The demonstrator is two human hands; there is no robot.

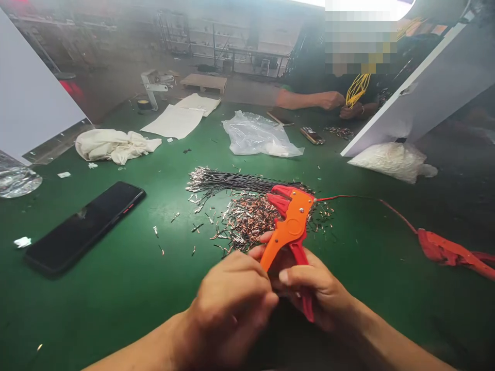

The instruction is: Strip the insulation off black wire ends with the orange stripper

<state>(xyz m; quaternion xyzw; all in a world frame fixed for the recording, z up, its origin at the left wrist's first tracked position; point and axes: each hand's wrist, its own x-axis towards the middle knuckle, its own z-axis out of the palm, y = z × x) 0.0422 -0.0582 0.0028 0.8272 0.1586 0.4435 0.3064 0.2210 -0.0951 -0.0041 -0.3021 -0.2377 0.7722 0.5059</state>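
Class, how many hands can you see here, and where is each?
4. The left hand and right hand hold the wire stripper up front; a co-worker's hand and other hand handle yellow wires across the table. None looks hidden.

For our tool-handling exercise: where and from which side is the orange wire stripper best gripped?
Take the wire stripper by its two long handles, from the near side: they splay toward the person, while its head points away at the wire pile. The left hand and right hand close there.
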